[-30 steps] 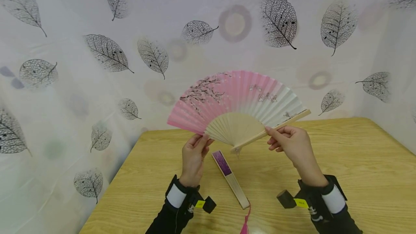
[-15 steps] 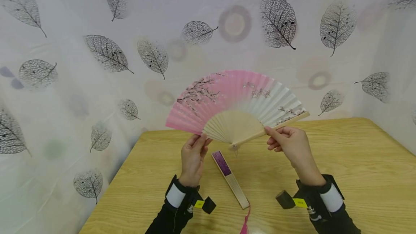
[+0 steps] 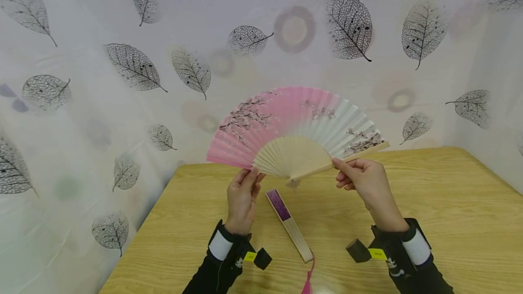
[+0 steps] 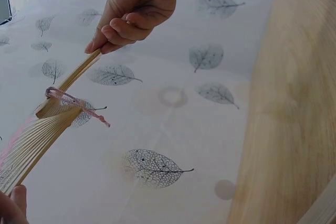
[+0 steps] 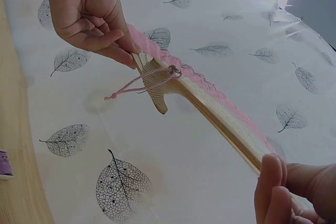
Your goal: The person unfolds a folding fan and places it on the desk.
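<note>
Head view: left hand point(image 3: 243, 201) and right hand point(image 3: 371, 186) pinch opposite edges of a pink-and-white folding fan point(image 3: 292, 124) with pale wooden ribs point(image 3: 300, 155), held above the yellowish wooden tabletop point(image 3: 441, 203). More blossom print point(image 3: 363, 141) shows at right than a second ago; it seems spread slightly wider.

nothing can be read, the yellow labels point(image 3: 250, 256) on both wrist mounts point(image 3: 263, 258) being too small.
</note>
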`<state>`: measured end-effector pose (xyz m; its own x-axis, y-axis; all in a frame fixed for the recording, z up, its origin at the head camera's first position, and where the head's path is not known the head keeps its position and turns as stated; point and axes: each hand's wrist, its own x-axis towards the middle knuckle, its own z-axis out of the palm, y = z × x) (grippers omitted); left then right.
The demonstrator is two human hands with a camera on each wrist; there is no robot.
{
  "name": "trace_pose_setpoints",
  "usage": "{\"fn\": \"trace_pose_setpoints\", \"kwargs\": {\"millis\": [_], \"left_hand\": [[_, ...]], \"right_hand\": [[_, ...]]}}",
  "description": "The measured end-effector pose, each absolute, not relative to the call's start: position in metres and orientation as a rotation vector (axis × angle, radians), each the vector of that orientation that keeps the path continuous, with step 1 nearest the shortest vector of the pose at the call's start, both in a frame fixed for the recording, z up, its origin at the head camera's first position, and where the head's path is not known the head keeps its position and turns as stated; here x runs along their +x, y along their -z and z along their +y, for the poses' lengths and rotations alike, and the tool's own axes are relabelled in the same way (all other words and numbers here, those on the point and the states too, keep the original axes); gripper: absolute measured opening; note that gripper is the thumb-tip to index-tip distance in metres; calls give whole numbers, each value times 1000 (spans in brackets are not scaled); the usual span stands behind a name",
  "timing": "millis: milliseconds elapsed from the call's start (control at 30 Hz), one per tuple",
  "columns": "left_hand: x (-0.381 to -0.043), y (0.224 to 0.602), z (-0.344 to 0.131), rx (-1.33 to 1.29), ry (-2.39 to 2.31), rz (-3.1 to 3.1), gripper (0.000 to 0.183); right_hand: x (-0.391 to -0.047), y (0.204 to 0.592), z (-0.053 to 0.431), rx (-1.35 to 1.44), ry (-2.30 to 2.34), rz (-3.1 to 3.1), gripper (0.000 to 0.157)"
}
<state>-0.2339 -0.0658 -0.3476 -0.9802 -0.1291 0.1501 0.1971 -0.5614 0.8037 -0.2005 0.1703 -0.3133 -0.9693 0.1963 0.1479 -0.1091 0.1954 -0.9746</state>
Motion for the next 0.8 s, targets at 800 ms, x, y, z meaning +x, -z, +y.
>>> {"fn": "trace_pose_setpoints", "kwargs": {"millis": [800], "left_hand": [[-235, 356, -46, -9, 2720, -1275, 11]], "right_hand": [[-211, 318, 204, 0, -2117, -2238, 18]]}}
